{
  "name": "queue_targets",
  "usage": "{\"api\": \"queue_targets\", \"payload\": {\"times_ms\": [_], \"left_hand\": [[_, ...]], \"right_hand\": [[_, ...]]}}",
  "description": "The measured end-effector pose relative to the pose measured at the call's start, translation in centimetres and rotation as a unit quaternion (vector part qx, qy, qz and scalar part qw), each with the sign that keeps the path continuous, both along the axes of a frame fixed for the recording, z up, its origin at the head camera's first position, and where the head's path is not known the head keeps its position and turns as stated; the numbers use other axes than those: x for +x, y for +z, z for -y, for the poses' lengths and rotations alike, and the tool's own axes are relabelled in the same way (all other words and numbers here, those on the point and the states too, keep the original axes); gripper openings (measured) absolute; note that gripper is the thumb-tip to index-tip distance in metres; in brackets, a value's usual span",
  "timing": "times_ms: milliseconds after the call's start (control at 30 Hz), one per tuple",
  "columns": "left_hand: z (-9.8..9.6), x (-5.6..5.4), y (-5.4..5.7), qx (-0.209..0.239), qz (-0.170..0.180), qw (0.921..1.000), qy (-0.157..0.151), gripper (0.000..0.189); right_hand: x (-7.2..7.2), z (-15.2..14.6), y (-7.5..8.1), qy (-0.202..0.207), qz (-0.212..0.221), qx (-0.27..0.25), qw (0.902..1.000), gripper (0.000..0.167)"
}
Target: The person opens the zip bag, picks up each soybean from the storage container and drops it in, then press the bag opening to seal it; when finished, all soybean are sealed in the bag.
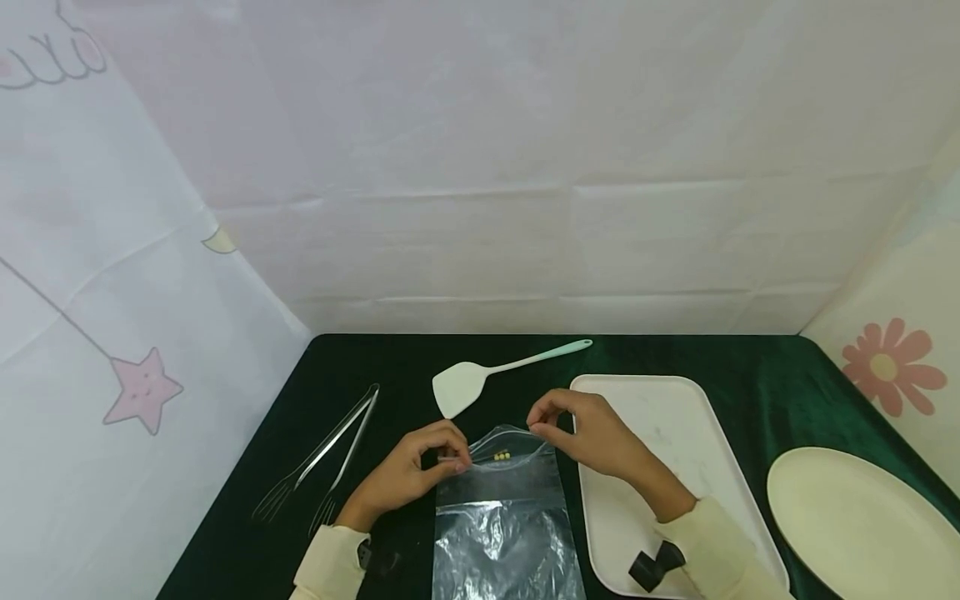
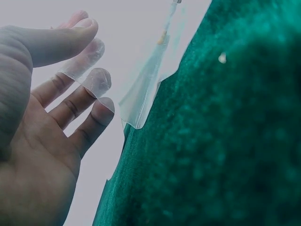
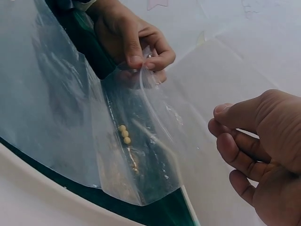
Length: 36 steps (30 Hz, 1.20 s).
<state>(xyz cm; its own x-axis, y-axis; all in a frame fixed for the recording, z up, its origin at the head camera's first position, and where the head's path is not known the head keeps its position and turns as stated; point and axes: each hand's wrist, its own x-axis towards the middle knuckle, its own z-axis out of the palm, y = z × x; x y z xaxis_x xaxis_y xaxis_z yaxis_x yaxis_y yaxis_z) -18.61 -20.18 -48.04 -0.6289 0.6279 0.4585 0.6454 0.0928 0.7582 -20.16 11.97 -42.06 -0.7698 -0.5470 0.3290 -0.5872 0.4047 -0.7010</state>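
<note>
A clear zip bag (image 1: pixel 506 542) lies on the dark green cloth, its mouth toward the far side. My left hand (image 1: pixel 412 471) pinches the left side of that mouth between thumb and index finger; film covers its other fingertips in the left wrist view. Small yellow beads (image 3: pixel 124 134) show near the opening with a thin gold-coloured piece beside them; whether they are inside the bag cannot be told. By the right corner of the mouth, my right hand (image 1: pixel 588 429) has curled fingers, thumb tip against the index finger. Nothing shows in its grasp, and the right wrist view shows it apart from the film.
A white spatula (image 1: pixel 460 389) lies beyond the bag. Metal tongs (image 1: pixel 330 454) with whisk-like ends lie at the left, partly behind the left forearm. Under the right forearm is a white tray (image 1: pixel 637 398), with a cream oval plate (image 1: pixel 862 525) further right.
</note>
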Motion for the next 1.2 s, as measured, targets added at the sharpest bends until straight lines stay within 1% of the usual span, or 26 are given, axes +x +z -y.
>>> {"api": "queue_targets", "payload": {"times_ms": [100,233,300,467,500,600,633,700,767,833,900,933,1000,1067,1200], "left_hand": [[0.0,-0.2,-0.3,-0.008,0.005,0.9999,0.004,0.016],[0.0,-0.1,-0.1,-0.011,0.009,0.9999,0.007,0.016],[0.0,-0.1,-0.1,-0.011,0.008,0.9999,0.006,0.016],[0.0,-0.1,-0.1,-0.003,0.002,1.0,0.001,0.017],[-0.1,0.1,0.1,-0.001,0.0,1.0,0.0,0.017],[-0.4,0.6,1.1,0.006,-0.003,1.0,-0.002,0.017],[-0.5,0.6,1.2,0.006,-0.002,1.0,-0.001,0.017],[-0.4,0.6,1.1,0.007,-0.003,1.0,0.0,0.016],[-0.2,0.4,0.5,0.005,0.001,1.0,-0.001,0.017],[0.1,0.0,-0.2,0.003,0.003,1.0,0.0,0.017],[0.2,-0.1,-0.3,0.001,0.002,1.0,-0.001,0.018],[0.2,-0.2,-0.3,0.001,0.003,1.0,-0.001,0.018],[0.3,-0.2,-0.2,-0.001,0.002,1.0,-0.001,0.018],[0.2,-0.3,-0.2,-0.004,0.003,1.0,-0.001,0.017],[0.1,-0.3,-0.2,-0.004,0.005,1.0,-0.002,0.016]], "right_hand": [[0.0,0.4,-0.1,0.008,-0.011,0.009,0.9999,0.006],[0.1,0.6,0.0,0.021,-0.012,0.009,0.9997,0.006],[0.1,0.6,0.1,0.018,-0.015,0.013,0.9996,0.006],[0.4,-0.3,0.6,-0.006,-0.032,0.025,0.9992,0.007],[0.4,-0.6,0.7,-0.011,-0.035,0.029,0.9989,0.008],[0.5,-1.8,1.3,-0.034,-0.05,0.05,0.9969,0.01],[0.5,-2.4,1.6,-0.04,-0.054,0.06,0.996,0.011],[0.5,-3.6,1.9,-0.049,-0.071,0.088,0.9924,0.014],[0.6,-5.0,2.3,-0.053,-0.094,0.117,0.9873,0.018],[0.6,-6.4,2.5,-0.055,-0.118,0.147,0.9806,0.021],[0.7,-7.7,2.6,-0.061,-0.137,0.18,0.9722,0.024],[0.8,-8.3,2.7,-0.066,-0.138,0.196,0.9686,0.024],[1.0,-9.5,2.6,-0.075,-0.134,0.232,0.9607,0.025],[1.2,-10.6,2.5,-0.078,-0.118,0.263,0.9544,0.024],[1.6,-12.3,1.8,-0.074,-0.055,0.305,0.948,0.023]]}}
